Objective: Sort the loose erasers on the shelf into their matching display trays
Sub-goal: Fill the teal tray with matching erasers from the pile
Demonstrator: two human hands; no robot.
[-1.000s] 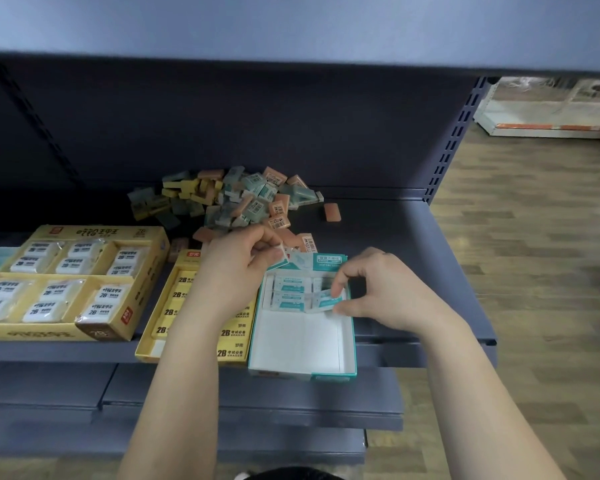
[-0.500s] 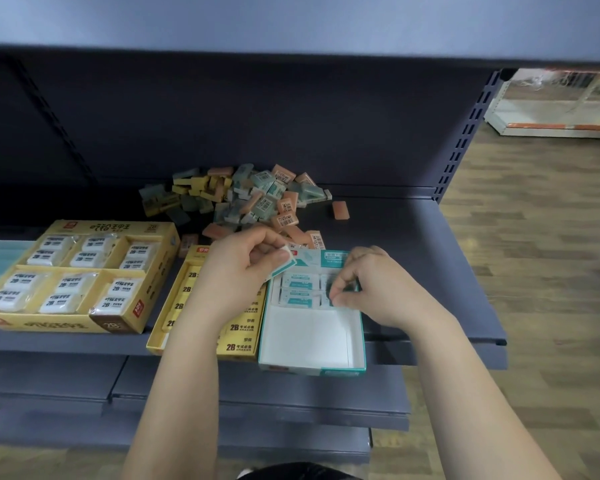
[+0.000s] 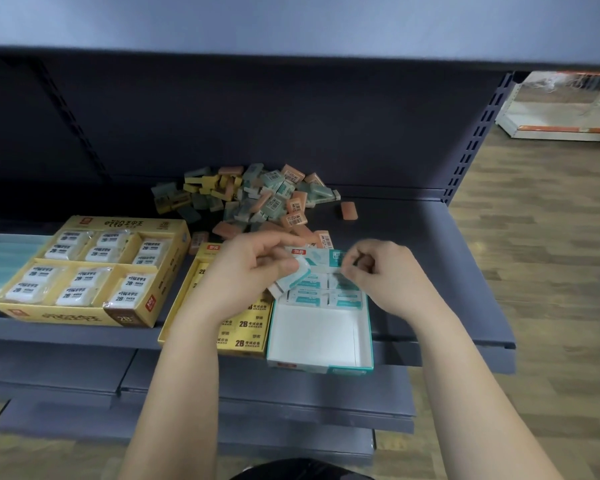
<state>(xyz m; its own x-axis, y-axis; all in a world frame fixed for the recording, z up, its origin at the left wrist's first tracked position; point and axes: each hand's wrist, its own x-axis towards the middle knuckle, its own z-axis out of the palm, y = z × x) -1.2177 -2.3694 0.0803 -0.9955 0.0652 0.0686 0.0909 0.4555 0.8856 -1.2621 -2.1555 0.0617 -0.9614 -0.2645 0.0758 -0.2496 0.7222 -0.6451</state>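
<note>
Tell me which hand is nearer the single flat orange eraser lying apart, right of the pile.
Right. The right hand is in front of the flat orange eraser, slightly to its right; the left hand, gripping a teal-and-white eraser, is farther off, front-left of it.

Erasers (image 3: 257, 199) lie heaped behind three trays (image 3: 321, 344) on the shelf (image 3: 447, 271).

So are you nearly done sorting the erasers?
Not nearly. Two rows of teal erasers already sit at the back of the teal tray, and most of it is bare. The left hand holds at least one teal eraser over it. The big mixed pile at the back of the shelf is still waiting.
</note>
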